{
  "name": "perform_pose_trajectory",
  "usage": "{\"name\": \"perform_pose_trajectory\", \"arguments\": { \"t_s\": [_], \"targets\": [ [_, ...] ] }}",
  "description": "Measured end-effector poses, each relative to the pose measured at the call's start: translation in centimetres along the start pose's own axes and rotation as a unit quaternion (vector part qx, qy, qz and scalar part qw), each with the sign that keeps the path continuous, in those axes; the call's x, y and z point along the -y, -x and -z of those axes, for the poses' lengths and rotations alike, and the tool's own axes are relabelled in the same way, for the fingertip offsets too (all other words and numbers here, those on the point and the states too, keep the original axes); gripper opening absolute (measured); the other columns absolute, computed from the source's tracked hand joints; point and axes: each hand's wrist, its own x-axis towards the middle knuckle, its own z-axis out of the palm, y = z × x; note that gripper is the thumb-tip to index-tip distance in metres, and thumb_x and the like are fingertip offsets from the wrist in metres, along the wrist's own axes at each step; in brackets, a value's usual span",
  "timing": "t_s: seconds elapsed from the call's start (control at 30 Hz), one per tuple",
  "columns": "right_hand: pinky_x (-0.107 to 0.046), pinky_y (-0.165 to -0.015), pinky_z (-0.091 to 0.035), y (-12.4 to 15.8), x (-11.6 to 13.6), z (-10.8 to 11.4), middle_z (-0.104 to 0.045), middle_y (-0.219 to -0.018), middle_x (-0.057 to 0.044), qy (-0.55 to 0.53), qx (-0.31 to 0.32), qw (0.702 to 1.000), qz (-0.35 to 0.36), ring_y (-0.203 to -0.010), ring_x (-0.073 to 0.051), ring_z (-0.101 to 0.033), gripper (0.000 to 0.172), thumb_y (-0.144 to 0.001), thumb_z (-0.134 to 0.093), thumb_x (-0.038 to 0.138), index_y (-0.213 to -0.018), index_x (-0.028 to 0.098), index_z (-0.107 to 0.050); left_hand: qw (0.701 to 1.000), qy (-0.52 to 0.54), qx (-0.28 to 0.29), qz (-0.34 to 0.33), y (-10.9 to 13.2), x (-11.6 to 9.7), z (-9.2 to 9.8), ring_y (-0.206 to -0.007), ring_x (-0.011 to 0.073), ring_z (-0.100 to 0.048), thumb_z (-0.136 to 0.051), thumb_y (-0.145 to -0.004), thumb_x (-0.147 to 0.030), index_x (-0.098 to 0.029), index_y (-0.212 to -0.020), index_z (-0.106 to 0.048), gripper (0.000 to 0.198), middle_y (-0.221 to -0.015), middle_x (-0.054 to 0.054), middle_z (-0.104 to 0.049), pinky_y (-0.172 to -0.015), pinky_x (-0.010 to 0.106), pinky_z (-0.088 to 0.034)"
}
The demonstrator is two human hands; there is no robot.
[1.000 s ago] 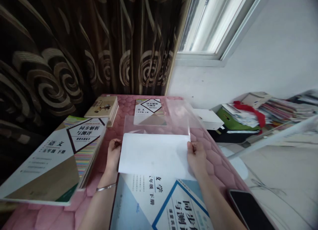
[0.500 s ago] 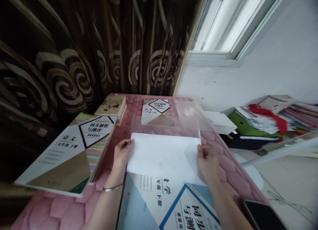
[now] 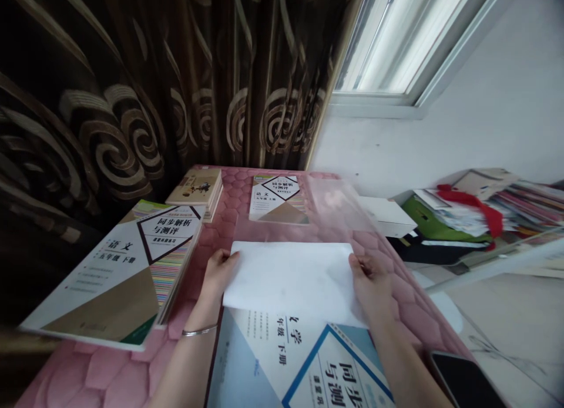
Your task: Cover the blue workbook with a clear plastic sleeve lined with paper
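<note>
**One white sheet (image 3: 291, 276), pinched at both sides over a blue book (image 3: 244, 358)**

The left hand (image 3: 218, 273) grips the sheet's left edge near its far corner, fingers curled in a narrow hold; a bracelet (image 3: 200, 331) circles that wrist. The right hand (image 3: 372, 279) has its thumb on the right edge, near the other far corner, also closed on the sheet. The sheet lies across the far end of the book, whose cover print runs sideways; whether the two are joined, I cannot tell.

Clear film (image 3: 332, 194) spreads beyond the sheet over the pink cloth (image 3: 118, 370), its outline partly hard to make out. A far book (image 3: 273, 202) lies flat beside it. To the left rests a thick stack (image 3: 106, 285) with a white-and-brown cover, and just behind it, small books (image 3: 196, 188) in a pile. A phone (image 3: 467, 378) lies near the right forearm, partly cut off by the frame.
</note>
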Motion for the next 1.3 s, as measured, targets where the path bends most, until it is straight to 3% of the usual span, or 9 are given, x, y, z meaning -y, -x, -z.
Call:
{"name": "perform_pose_trajectory", "arguments": {
  "t_s": [0.13, 0.43, 0.7, 0.87, 1.07, 1.17, 1.3],
  "targets": [
    [-0.031, -0.058, -0.042, -0.4, -0.2, -0.1, -0.060, -0.064, -0.002, -0.032, 0.012, 0.999, -0.001, -0.063, -0.019, -0.053, 0.035, -0.069, -0.058, 0.055, -0.068, 0.020, -0.058, 0.999, 0.027, 0.043, -0.006, 0.1, -0.2, -0.1, -0.046, 0.0067, -0.037, -0.078, -0.044, -0.056, -0.019, -0.051, -0.046, 0.049, -0.046, -0.008, -0.044, -0.047, 0.021, -0.029],
    [-0.033, -0.061, -0.039, -0.3, 0.1, 0.4, -0.058, -0.066, -0.002, 0.046, -0.012, 0.998, 0.044, -0.064, -0.020, -0.052, 0.036, -0.075, -0.050, 0.057, -0.072, 0.021, -0.053, 0.997, -0.067, -0.026, -0.035, 0.3, 0.0, -0.2, -0.051, 0.0102, -0.044, -0.073, -0.056, -0.049, -0.019, -0.056, -0.052, 0.036, -0.050, -0.005, -0.050, -0.051, 0.023, -0.032],
    [-0.030, -0.055, -0.036, -1.0, 0.2, 0.8, -0.054, -0.059, 0.000, 0.021, 0.050, 0.998, 0.013, -0.058, -0.017, -0.048, 0.034, -0.069, -0.055, 0.055, -0.066, 0.021, -0.056, 0.993, -0.094, -0.036, -0.064, 0.4, -0.3, -0.3, -0.052, 0.0118, -0.047, -0.071, -0.063, -0.035, -0.020, -0.055, -0.050, 0.027, -0.051, -0.004, -0.052, -0.054, 0.024, -0.035],
    [-0.030, -0.058, -0.037, -1.3, -0.7, 0.7, -0.053, -0.062, 0.002, -0.008, 0.056, 0.998, 0.013, -0.061, -0.016, -0.048, 0.031, -0.071, -0.058, 0.051, -0.069, 0.020, -0.057, 0.998, -0.030, -0.008, -0.055, 0.4, 0.2, -0.4, -0.063, 0.0148, -0.058, -0.070, -0.062, -0.034, -0.017, -0.069, -0.061, 0.020, -0.065, 0.001, -0.066, -0.062, 0.025, -0.043],
    [-0.030, -0.060, -0.036, -1.1, -1.0, 0.5, -0.051, -0.064, 0.003, -0.025, 0.049, 0.998, 0.034, -0.061, -0.015, -0.046, 0.030, -0.076, -0.057, 0.051, -0.071, 0.021, -0.055, 0.998, 0.024, 0.032, -0.046, 0.6, -0.2, -0.5, -0.082, 0.0190, -0.066, -0.071, -0.063, -0.034, -0.014, -0.101, -0.067, 0.044, -0.094, 0.008, -0.074, -0.073, 0.028, -0.048],
    [-0.030, -0.060, -0.037, -1.0, -0.9, 0.4, -0.052, -0.065, 0.003, -0.036, 0.039, 0.998, 0.042, -0.062, -0.015, -0.046, 0.030, -0.076, -0.058, 0.050, -0.071, 0.022, -0.054, 0.999, 0.018, 0.024, -0.041, 0.9, -0.5, -0.4, -0.075, 0.0178, -0.065, -0.071, -0.064, -0.033, -0.013, -0.109, -0.063, 0.049, -0.088, 0.007, -0.073, -0.068, 0.027, -0.048],
    [-0.031, -0.061, -0.037, -1.1, -0.8, 0.5, -0.053, -0.065, 0.002, -0.018, 0.040, 0.998, 0.046, -0.062, -0.016, -0.048, 0.030, -0.076, -0.056, 0.051, -0.071, 0.022, -0.054, 0.999, 0.003, 0.018, -0.050, 1.1, -0.7, -0.3, -0.067, 0.0154, -0.061, -0.069, -0.066, -0.032, -0.013, -0.103, -0.060, 0.042, -0.076, 0.004, -0.070, -0.061, 0.025, -0.045]
  ]
}}
